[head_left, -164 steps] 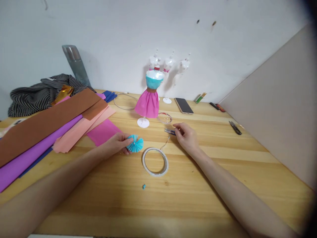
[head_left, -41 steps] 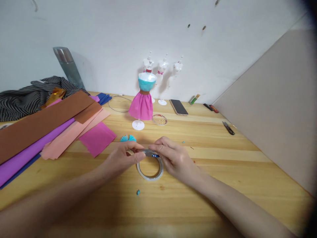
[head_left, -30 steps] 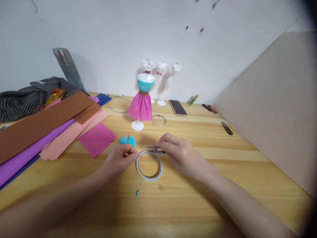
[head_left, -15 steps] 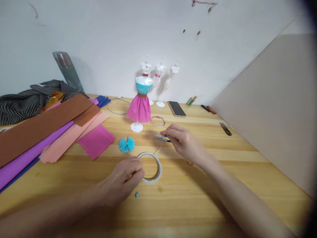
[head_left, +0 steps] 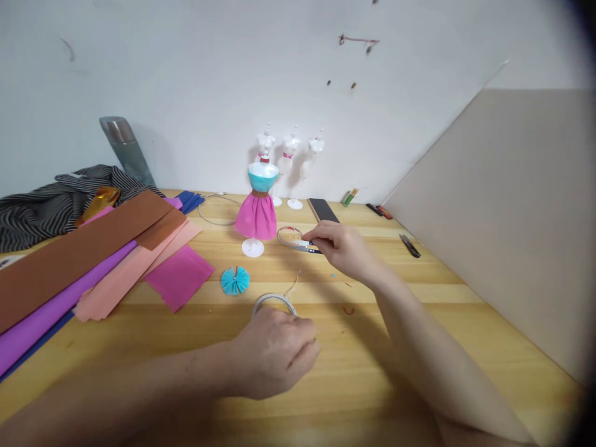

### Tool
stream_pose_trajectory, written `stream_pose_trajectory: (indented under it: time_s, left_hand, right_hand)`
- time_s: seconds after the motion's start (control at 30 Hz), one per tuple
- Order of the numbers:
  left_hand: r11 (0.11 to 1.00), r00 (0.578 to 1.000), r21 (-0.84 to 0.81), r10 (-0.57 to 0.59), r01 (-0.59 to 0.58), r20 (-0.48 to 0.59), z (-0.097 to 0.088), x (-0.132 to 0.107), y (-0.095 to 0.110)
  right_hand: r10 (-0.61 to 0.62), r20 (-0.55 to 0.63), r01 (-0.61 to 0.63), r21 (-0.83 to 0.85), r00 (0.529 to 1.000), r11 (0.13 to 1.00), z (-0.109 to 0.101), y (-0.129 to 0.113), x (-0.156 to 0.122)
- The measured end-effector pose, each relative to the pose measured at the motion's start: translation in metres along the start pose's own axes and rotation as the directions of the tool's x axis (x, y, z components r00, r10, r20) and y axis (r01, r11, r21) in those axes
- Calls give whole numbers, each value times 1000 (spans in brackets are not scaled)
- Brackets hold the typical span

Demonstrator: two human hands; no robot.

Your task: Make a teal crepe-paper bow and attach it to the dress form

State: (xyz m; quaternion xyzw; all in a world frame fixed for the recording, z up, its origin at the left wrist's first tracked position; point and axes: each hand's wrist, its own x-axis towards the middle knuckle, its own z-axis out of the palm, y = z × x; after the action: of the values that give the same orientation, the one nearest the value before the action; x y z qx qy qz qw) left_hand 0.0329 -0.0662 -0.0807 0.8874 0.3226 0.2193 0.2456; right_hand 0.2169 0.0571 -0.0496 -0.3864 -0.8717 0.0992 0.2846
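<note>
My right hand (head_left: 347,249) is stretched forward over the wooden table (head_left: 447,310), fingers pinched on small snips (head_left: 307,246) beside a clear ring (head_left: 289,236). My left hand (head_left: 278,351) is curled near the front, covering most of the white tape roll (head_left: 274,301); whether it holds anything is hidden. A turquoise pleated paper fan (head_left: 235,280) lies just left of the roll. A small mannequin in a pink skirt and turquoise top (head_left: 257,208) stands behind it.
Brown, purple, peach and pink paper sheets (head_left: 93,254) spread across the left. Striped cloth (head_left: 51,202) and a steel flask (head_left: 123,149) sit at the back left. A phone (head_left: 323,210), three bare white mannequins (head_left: 289,161), black snips (head_left: 410,246) and a grey panel (head_left: 512,211) lie to the right.
My right hand carried the snips away from the tape roll toward the clear ring. My left hand drew back and closed over the roll. The turquoise fan stays on the table.
</note>
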Motion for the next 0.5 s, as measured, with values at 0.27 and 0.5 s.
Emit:
stream_pose_trajectory:
  time_s: [0.27,0.5]
  left_hand:
    - [998,996,60,22,-27,91,10,23,12]
    - [991,998,-118,55,-57,-23,11,34,-4]
  right_hand:
    - [267,63,-263,-57,962,963,10,14,5]
    - [348,55,-345,-56,936,937,11,25,1]
